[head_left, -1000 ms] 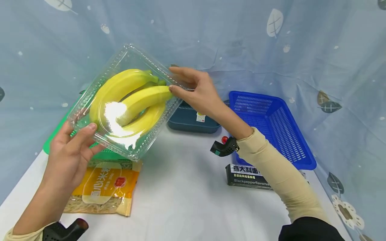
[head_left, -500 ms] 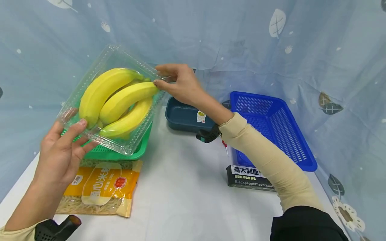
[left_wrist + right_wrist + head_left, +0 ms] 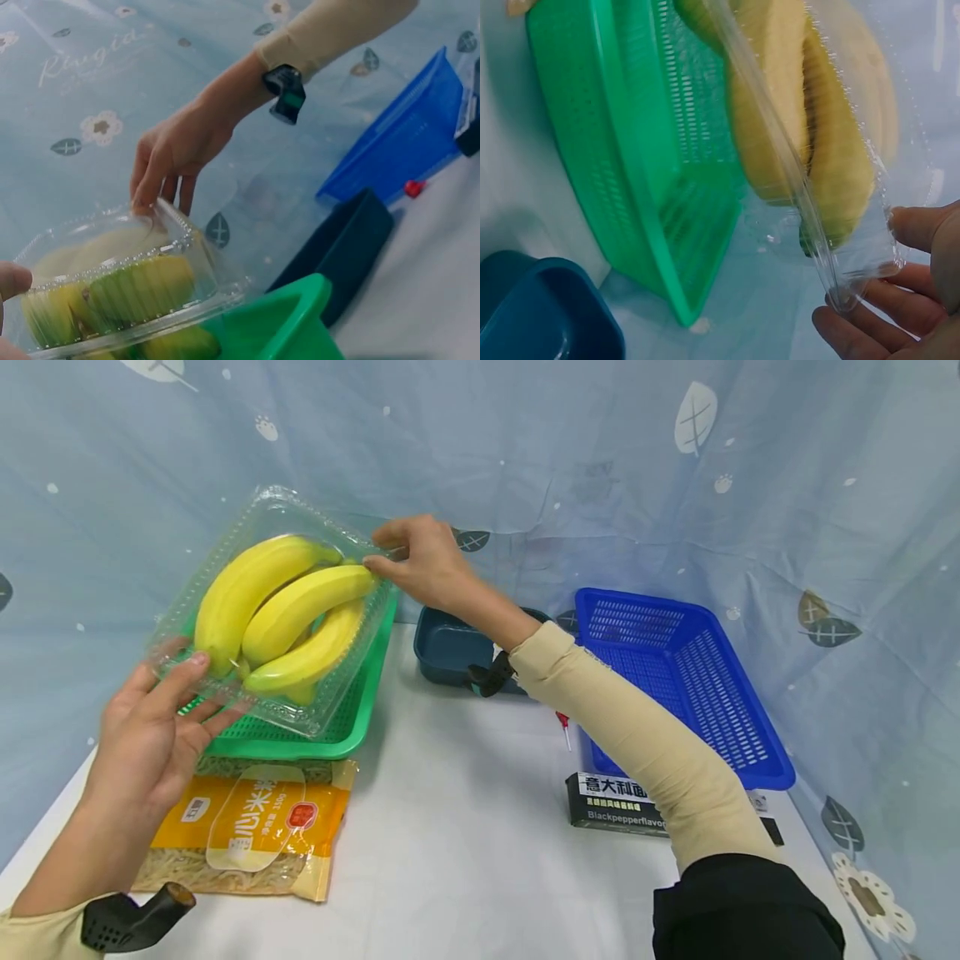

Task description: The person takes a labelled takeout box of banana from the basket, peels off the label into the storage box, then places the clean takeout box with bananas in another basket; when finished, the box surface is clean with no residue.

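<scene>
Between my two hands hangs a clear plastic clamshell box [image 3: 272,506] with several yellow bananas [image 3: 303,610] inside, tilted above the green basket [image 3: 366,693]. At its lower left corner, my left hand [image 3: 153,727] grips the rim, thumb on top and fingers beneath. My right hand [image 3: 427,560] pinches the opposite edge at the upper right. In the right wrist view, the thumb and fingers of the right hand [image 3: 907,300] clasp the box corner. The left wrist view shows the box low in the picture, over the basket's green rim [image 3: 300,315]. Much of the basket's inside is hidden behind the box.
An orange noodle packet [image 3: 247,827] lies in front of the green basket. A dark blue tub [image 3: 446,652] stands at the back, partly behind my right forearm. On the right are a blue basket [image 3: 757,718], a black box [image 3: 615,802] and a small red-ended item [image 3: 562,720].
Both hands have carried the box of bananas left and slightly away from me, over the green basket. More of the basket and the dark blue tub shows now.
</scene>
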`<state>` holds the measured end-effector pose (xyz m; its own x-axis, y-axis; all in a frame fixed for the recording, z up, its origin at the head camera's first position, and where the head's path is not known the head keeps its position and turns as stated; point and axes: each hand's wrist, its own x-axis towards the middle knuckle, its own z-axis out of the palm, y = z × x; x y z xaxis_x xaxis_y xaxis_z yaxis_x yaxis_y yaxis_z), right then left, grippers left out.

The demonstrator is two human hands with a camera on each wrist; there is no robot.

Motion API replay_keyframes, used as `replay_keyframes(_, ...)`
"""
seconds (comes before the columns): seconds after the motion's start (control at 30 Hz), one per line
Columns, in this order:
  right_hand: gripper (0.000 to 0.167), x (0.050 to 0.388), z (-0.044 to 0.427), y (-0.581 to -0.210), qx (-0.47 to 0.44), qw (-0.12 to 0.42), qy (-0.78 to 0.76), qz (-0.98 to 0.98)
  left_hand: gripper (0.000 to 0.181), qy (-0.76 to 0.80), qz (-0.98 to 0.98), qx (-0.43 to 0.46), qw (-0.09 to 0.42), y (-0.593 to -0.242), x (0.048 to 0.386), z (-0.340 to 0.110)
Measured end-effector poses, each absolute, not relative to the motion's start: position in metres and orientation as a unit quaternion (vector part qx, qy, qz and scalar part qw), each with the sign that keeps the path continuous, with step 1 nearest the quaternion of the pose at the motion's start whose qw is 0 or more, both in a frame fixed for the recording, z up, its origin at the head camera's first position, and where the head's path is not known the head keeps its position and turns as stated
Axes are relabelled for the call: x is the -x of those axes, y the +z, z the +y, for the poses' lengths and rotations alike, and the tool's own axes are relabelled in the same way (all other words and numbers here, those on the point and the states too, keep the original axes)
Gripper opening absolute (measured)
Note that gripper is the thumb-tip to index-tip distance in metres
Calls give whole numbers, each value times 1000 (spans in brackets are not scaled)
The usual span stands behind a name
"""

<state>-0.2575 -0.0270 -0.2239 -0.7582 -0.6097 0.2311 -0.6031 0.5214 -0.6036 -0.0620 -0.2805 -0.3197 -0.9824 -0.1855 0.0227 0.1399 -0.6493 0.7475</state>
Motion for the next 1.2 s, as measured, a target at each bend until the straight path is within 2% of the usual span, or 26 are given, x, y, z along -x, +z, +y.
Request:
replay_keyframes(0.23, 38, 271, -43, -237, 335, 12, -327, 884, 35, -912, -401, -36, 73, -321, 65, -285)
replay_keyframes(0.4, 38, 278, -55, -244, 332, 11, -311, 890, 19, -909, -403, -90, 51, -324, 70, -291)
replay_keyframes(0.47, 38, 281, -58, -247, 332, 11, -301, 894, 23, -901, -416, -118, 36, -324, 74, -291)
replay_keyframes(0.6, 35, 289, -61, -258, 335, 15, -275, 901, 77, -875, -458, -159, -5, -324, 79, -289)
replay_keyframes(0.7, 35, 294, -64, -267, 332, 23, -261, 906, 99, -859, -480, -176, -28, -324, 83, -288)
replay_keyframes(0.93, 37, 301, -78, -285, 335, 36, -230, 913, 98, -853, -478, -207, -39, -327, 87, -289)
replay_keyframes(1.1, 23, 297, -90, -291, 352, 21, -167, 921, 92, -861, -448, -236, -46, -328, 93, -294)
replay_keyframes(1.2, 21, 296, -97, -293, 350, 26, -139, 926, 90, -867, -433, -240, -55, -328, 96, -297)
